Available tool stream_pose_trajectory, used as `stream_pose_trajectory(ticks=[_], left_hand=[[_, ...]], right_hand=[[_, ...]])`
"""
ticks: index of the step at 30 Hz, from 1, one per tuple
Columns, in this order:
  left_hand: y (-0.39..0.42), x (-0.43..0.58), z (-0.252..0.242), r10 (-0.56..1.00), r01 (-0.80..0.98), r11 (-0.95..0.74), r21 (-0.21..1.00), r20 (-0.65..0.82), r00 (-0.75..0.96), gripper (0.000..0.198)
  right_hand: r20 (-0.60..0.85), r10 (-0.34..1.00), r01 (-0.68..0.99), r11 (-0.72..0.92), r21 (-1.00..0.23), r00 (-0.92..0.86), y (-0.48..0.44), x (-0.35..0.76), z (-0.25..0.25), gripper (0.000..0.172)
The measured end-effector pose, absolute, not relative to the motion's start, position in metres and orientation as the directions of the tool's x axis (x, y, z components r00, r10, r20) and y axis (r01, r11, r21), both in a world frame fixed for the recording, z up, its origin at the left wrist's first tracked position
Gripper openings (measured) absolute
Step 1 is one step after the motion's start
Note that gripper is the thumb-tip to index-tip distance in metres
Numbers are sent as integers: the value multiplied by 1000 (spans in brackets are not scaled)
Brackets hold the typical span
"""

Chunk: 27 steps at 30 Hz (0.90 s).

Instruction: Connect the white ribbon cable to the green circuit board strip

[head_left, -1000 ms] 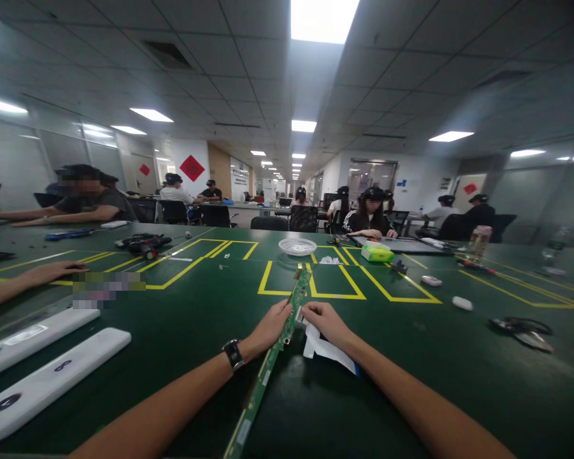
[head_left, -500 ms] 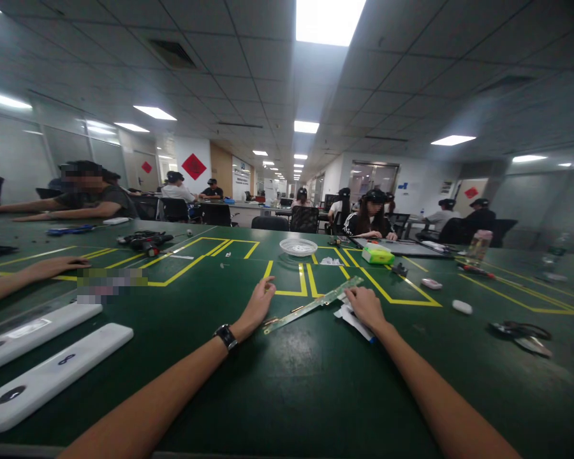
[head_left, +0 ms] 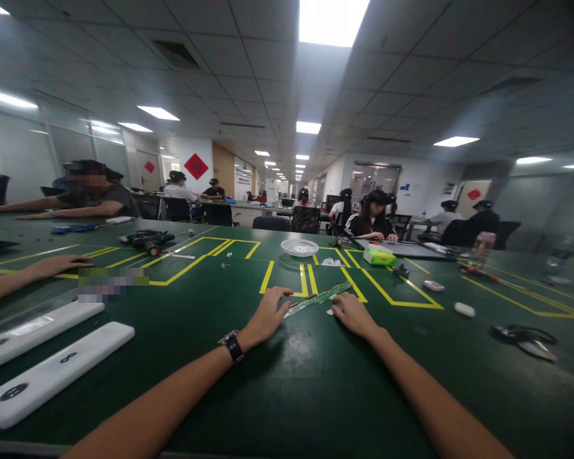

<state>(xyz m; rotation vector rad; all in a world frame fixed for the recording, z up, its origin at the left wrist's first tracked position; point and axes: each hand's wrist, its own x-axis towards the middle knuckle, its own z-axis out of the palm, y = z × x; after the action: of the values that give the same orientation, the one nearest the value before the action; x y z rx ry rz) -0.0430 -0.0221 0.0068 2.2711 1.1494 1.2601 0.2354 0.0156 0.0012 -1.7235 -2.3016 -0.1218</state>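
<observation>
A long, narrow green circuit board [head_left: 321, 299] lies slantwise on the green table, between my two hands. My left hand [head_left: 266, 313] is at its near left end, thumb and fingers apart, the thumb close to the board's end; whether it touches is unclear. My right hand [head_left: 354, 315] is closed at the board's near edge, toward its right part. Bits of a white tissue [head_left: 330, 312] show under its fingertips, and the rest is hidden by the hand.
Beyond the board stand a clear plastic bowl [head_left: 299, 247], crumpled white scraps [head_left: 331, 262] and a green-yellow packet [head_left: 379, 256]. White cases [head_left: 64, 370] lie at left, near a co-worker's hand [head_left: 67, 263]. Yellow tape marks the table. Cables [head_left: 523, 338] lie at right.
The board has turned to its other face and now lies lower on the table. My left hand has spread its fingers near its end. My right hand has moved left, covering most of the tissue.
</observation>
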Motion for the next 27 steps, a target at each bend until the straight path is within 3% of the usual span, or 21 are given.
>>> stream_pose_trajectory(ticks=[6, 13, 19, 24, 27], left_hand=[[-24, -45, 9, 754, 530, -643, 554, 581, 307, 25], [-30, -42, 12, 732, 558, -663, 499, 588, 343, 25], [-31, -40, 13, 717, 588, -671, 452, 596, 361, 25], [-30, -39, 8, 704, 619, -679, 395, 592, 393, 26], [-29, -39, 5, 705, 640, -674, 369, 579, 409, 27]], right_hand=[[269, 929, 959, 278, -62, -252, 20, 246, 1, 38], [263, 897, 923, 381, -51, -356, 23, 246, -5, 41], [281, 945, 982, 184, -38, -167, 25, 241, -12, 40], [275, 908, 938, 343, -55, -316, 27, 240, -15, 38], [260, 937, 963, 260, -68, -234, 27, 240, -15, 39]])
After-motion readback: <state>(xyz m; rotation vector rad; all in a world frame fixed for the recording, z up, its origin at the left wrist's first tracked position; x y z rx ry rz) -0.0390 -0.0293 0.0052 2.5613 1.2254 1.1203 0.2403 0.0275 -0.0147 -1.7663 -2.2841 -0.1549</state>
